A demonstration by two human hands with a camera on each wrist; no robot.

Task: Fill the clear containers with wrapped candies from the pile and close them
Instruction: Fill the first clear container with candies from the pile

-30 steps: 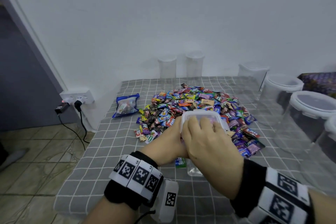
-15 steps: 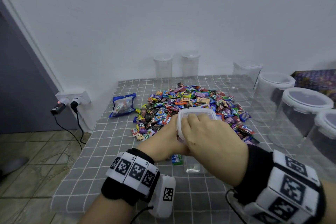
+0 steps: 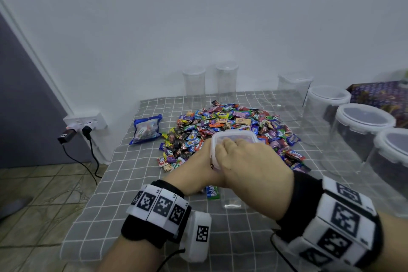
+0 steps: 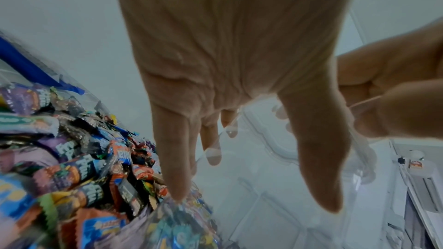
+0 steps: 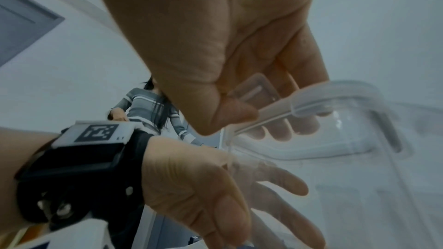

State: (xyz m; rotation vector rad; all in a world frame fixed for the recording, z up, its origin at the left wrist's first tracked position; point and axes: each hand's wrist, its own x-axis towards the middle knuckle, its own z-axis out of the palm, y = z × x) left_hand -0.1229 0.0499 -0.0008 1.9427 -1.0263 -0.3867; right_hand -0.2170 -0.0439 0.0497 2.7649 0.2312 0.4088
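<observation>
White wall behind, grey grid-cloth table (image 3: 141,185) w/ a big candy pile (image 3: 223,130) at centre and lidded jars (image 3: 362,130) along the right and back. Near edge of pile, a clear tub (image 3: 231,202) stands upright; left hand (image 3: 196,172) wraps its side, right hand (image 3: 249,165) lies over the lid (image 3: 234,139), thumb and fingers pinching a side clip. Tub looks light, stiff, slick plastic, prob. best held low on the walls, pressing at lid corners and clips.

Each wrist wears a black band (image 3: 152,228) ringed with white blocks (image 3: 159,204) bearing black square-patterned markers, with a thin black cable (image 3: 171,255) trailing.
</observation>
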